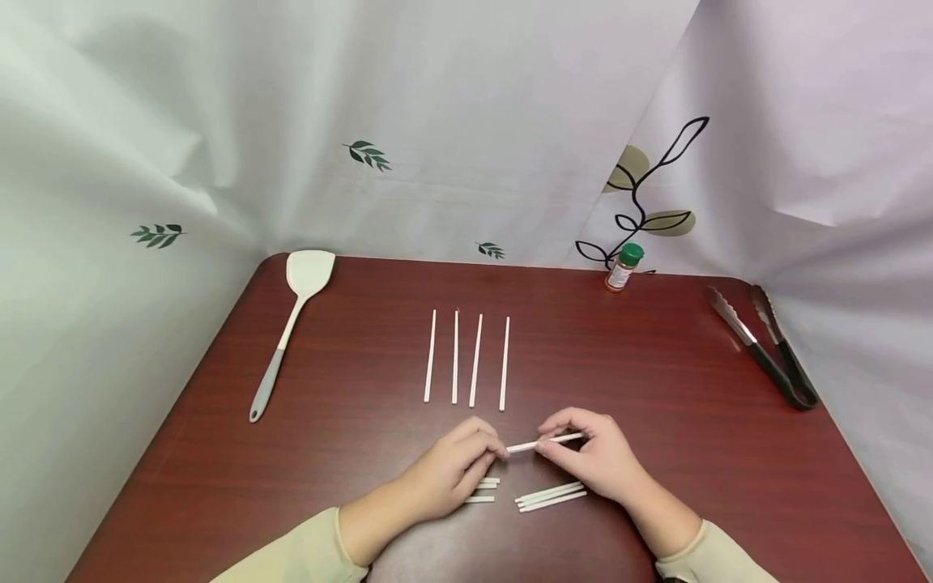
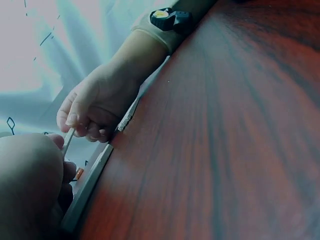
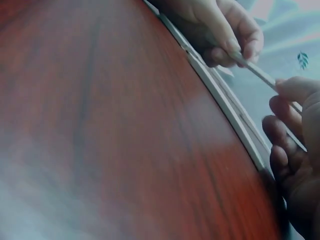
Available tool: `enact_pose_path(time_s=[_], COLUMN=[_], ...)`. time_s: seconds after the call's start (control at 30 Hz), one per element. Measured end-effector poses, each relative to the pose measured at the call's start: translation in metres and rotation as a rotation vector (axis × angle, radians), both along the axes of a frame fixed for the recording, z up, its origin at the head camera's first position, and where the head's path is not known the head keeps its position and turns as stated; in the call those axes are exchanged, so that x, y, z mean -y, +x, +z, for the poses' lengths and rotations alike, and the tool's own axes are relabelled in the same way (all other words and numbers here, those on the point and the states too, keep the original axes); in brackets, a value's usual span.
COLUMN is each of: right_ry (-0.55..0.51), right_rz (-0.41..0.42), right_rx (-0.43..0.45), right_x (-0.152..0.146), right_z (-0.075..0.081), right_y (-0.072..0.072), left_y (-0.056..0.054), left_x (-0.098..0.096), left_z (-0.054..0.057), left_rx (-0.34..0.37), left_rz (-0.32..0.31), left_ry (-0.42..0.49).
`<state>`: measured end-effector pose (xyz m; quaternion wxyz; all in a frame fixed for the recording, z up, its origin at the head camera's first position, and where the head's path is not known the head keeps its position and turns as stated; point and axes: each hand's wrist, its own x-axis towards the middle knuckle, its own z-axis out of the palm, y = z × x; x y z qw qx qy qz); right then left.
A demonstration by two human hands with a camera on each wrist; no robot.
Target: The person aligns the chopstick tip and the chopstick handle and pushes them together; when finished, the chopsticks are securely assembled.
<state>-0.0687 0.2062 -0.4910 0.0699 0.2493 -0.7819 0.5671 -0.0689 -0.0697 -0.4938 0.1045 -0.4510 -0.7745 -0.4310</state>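
A thin white stick (image 1: 522, 446) is held between both hands, slightly slanted above the table. At its left end, the thumb and fingertips of my left hand (image 1: 453, 468) pinch it. My right hand (image 1: 599, 455) grips it further along, thumb below and fingers above in the head view. The right wrist view shows the same stick (image 3: 260, 74) running from one hand to the other. Below the left hand lie a few white sticks (image 1: 484, 486), partly hidden by it. Another small bunch of sticks (image 1: 551, 495) lies beneath the right hand.
Several white sticks (image 1: 477, 360) stand in a spaced row further back, lying lengthwise on the dark red table (image 1: 364, 324). A white spatula (image 1: 291, 324) is at the left. Tongs (image 1: 765, 356) lie at the right, and a green-capped seasoning bottle (image 1: 623, 271) is near the back edge.
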Motion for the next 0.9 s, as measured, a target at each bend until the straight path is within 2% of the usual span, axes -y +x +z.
enact_pose_path(time_s=[0.13,0.3,0.4,0.53,0.63,0.73,0.9], right_ry=[-0.113,-0.246,-0.324,-0.412,-0.429,-0.386,-0.301], right_rz=[0.006,0.050,0.042,-0.005,-0.018,-0.015,0.028], right_rx=[0.121,0.182,0.207,0.246,0.265,0.274,0.302], right_x=[-0.004,-0.006,-0.006,-0.008,-0.009,-0.011,-0.015], right_z=[0.000,-0.001,-0.001,-0.002,-0.003,-0.002,0.003], right_y=[-0.005,-0.016,-0.026,-0.043,-0.058,-0.072,-0.090], left_y=[0.000,-0.001,-0.004,-0.013,-0.022,-0.030,-0.043], left_x=[-0.003,-0.010,-0.015,-0.022,-0.028,-0.033,-0.042], left_z=[-0.001,0.001,0.004,0.007,0.006,0.005,0.006], left_rx=[0.034,0.084,0.114,0.068,0.024,0.019,0.011], left_rz=[0.013,0.025,-0.005,-0.069,-0.106,-0.129,-0.102], left_ry=[0.012,0.012,0.011,0.004,-0.004,-0.009,-0.045])
